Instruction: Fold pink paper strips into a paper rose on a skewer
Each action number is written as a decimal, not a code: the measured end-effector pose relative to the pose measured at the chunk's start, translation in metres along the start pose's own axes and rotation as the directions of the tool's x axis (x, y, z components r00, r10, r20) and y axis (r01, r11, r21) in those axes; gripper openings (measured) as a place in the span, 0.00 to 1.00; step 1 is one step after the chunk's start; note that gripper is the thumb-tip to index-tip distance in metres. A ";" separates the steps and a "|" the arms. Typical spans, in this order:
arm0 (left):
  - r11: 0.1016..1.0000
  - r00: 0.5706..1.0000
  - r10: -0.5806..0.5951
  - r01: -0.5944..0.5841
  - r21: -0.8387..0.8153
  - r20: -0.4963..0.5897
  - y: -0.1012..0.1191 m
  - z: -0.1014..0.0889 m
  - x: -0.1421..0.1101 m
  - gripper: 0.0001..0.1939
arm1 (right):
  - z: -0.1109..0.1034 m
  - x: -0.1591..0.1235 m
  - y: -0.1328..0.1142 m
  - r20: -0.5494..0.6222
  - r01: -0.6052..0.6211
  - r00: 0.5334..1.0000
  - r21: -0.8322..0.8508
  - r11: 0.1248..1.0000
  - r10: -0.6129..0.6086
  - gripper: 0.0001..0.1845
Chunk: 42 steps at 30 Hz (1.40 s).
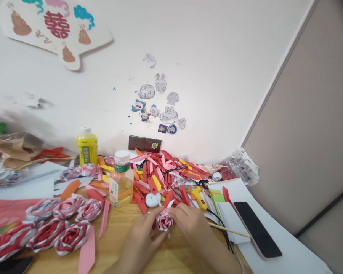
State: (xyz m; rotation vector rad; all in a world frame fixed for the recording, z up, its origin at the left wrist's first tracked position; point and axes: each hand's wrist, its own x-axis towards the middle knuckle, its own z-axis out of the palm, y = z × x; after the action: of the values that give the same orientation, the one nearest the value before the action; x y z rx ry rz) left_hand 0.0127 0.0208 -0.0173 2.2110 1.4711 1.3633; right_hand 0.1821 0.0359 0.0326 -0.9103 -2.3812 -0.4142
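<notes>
Between my two hands, just above the wooden table [117,243], is a small folded paper rose [164,220] in pink, red and white. My left hand [144,238] grips its left side with thumb and fingers. On its upper right, the fingers of my right hand [190,224] are closed on the flower's edge, partly hiding it. A white earbud case [153,199] sits right behind the hands. Beyond it spreads a heap of red and pink paper strips [160,171]. Finished-looking red and white paper roses [72,238] lie in rows to the left.
A clear bottle of amber liquid [121,182] and a yellow drink bottle [87,146] stand at the back left. To the right are a yellow glue gun [199,198], a wooden stick [229,230], a phone [257,229] and white paper sheets [291,255]. The wall has a socket [137,143].
</notes>
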 end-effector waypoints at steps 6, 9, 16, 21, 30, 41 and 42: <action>1.000 1.000 0.012 -0.012 0.026 -0.005 0.001 -0.001 0.000 0.20 | 0.003 -0.001 0.000 0.027 -0.008 1.000 -0.004 1.000 0.008 0.13; 0.999 1.000 0.026 -0.025 0.035 -0.014 0.002 -0.002 0.000 0.19 | 0.004 -0.002 0.001 0.056 -0.004 0.998 -0.018 1.000 0.005 0.13; 0.995 0.994 0.090 -0.087 0.047 -0.068 0.000 -0.001 0.000 0.21 | -0.002 0.005 -0.003 -0.039 -0.061 0.997 -0.036 0.998 0.059 0.18; 0.989 0.988 0.125 -0.117 0.090 -0.086 -0.002 0.000 0.000 0.22 | -0.006 0.006 -0.007 -0.160 -0.083 0.984 -0.046 0.995 0.074 0.21; 0.987 0.990 0.128 -0.122 0.109 -0.057 -0.002 0.000 -0.002 0.23 | -0.006 0.003 -0.008 -0.158 -0.077 0.985 -0.017 0.997 0.073 0.22; 0.984 0.988 0.139 -0.129 0.122 -0.071 -0.001 0.000 -0.002 0.23 | -0.001 0.002 -0.007 -0.171 -0.064 0.984 -0.045 0.997 0.055 0.24; 0.984 0.988 0.138 -0.129 0.126 -0.069 -0.001 0.000 -0.002 0.23 | 0.000 0.002 -0.007 -0.177 -0.062 0.983 -0.050 0.997 0.052 0.25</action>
State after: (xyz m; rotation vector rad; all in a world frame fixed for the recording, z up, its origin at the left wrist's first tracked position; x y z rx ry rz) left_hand 0.0117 0.0200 -0.0193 2.3974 1.4929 1.4511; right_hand 0.1760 0.0318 0.0336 -0.9246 -2.1886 -0.5178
